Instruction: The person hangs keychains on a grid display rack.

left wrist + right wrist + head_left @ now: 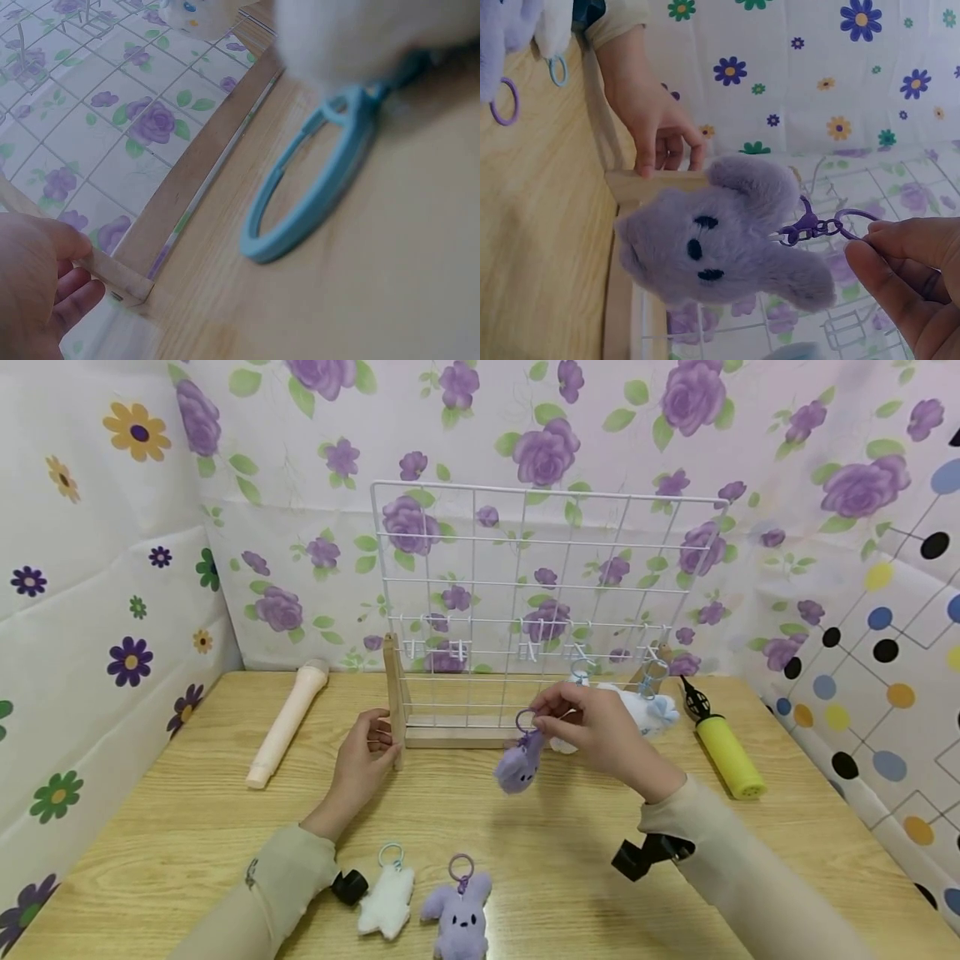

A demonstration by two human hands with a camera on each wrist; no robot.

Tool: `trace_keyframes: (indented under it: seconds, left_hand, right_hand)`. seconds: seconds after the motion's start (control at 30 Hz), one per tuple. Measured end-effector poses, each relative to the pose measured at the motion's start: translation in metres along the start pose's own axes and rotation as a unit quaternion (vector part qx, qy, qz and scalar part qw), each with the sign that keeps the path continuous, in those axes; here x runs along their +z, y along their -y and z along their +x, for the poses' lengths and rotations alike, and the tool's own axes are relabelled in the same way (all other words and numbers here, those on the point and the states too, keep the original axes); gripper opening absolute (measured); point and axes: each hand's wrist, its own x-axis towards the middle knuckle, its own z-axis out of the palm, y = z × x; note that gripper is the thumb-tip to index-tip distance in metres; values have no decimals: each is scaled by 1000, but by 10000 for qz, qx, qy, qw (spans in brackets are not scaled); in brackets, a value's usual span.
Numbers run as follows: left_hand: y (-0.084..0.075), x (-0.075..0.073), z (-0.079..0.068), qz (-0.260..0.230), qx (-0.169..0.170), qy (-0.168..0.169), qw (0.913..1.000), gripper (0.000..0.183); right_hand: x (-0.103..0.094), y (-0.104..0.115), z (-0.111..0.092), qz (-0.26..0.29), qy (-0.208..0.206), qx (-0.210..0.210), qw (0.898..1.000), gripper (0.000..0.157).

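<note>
My right hand [596,727] pinches the purple ring of a plush bunny keychain [517,768] between thumb and fingertips. The bunny dangles before the lower part of a white wire grid rack [471,693]; its face and long ears show in the right wrist view. At the rack's left end, my left hand [360,768] grips the wooden upright [116,274], thumb on one side and fingers on the other. White hooks [528,650] hang across the grid. White-and-blue plush keychains [658,713] hang at its right, partly hidden behind my right hand.
A white plush keychain [387,900] and another purple bunny keychain [461,927] lie at the table's front. A pale microphone-shaped object [288,727] lies at the left, and a yellow hand pump [729,756] at the right. Floral cloth [300,527] stands behind the rack.
</note>
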Motion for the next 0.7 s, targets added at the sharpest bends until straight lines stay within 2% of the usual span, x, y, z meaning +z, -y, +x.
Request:
trace_keyframes:
  seconds: [0.27, 0.47, 0.7]
  left_hand:
    - [1, -2, 1, 0, 28, -33, 10000, 53]
    - [2, -2, 2, -45, 94, -37, 9999, 53]
    - [3, -1, 1, -27, 50, 10, 10000, 53]
  right_hand:
    - [-15, 9, 25, -53, 65, 145, 9999, 15]
    - [-24, 9, 41, -322, -124, 79, 9994, 15]
    - [-30, 3, 51, -573, -241, 366, 9974, 17]
